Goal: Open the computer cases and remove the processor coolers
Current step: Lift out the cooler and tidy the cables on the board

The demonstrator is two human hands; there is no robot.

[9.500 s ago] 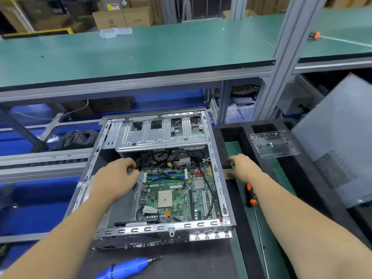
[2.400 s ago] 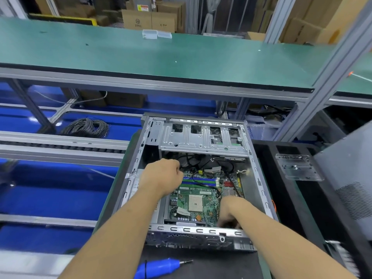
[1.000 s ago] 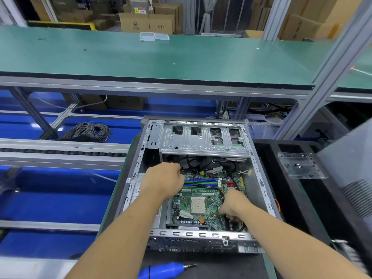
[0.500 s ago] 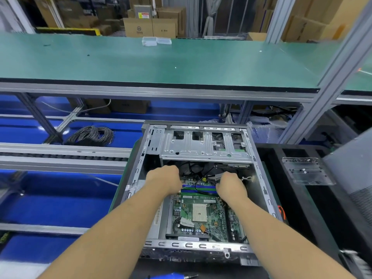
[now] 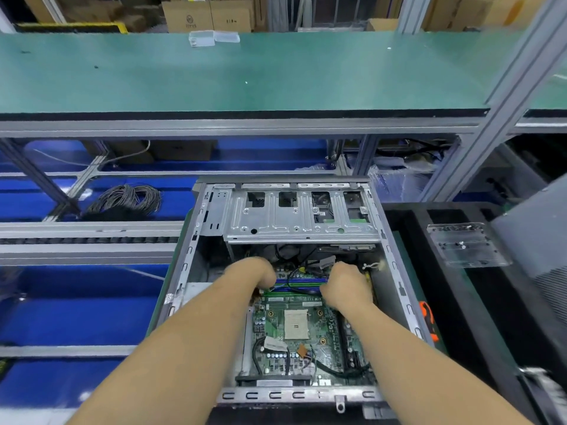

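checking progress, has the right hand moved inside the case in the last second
Yes. The right hand went from the board's near edge, past the processor socket, up to the memory slots.

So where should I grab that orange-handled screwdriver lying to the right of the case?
Take the orange-handled screwdriver by its orange-and-black handle, coming from above. It lies flat on the green mat close beside the computer case wall, so a sideways approach from the left is blocked. Its shaft isn't visible.
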